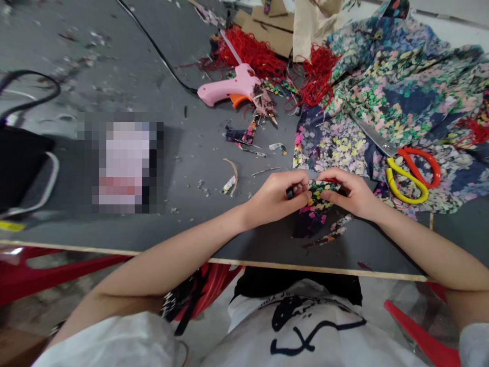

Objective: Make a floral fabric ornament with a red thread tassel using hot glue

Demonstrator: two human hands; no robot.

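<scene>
Near the table's front edge, my left hand (284,193) and my right hand (349,192) are closed on a small piece of dark floral fabric (324,201). Thumbs and fingertips pinch it from both sides, and its lower end hangs towards the tabletop. A bit of red shows at its top by my right fingers. A small black thing shows by my left fingers; I cannot make out what it is. Right of my right hand, scissors (393,151) with one red and one yellow handle lie on a large floral cloth (412,102).
A pink glue gun (225,90) with an orange trigger and a black cable lies beyond my hands. Red thread bundles (252,53) and cardboard (269,30) are at the back. Fabric scraps (244,133) dot the grey table (183,168). A black bag-like object (23,163) sits far left.
</scene>
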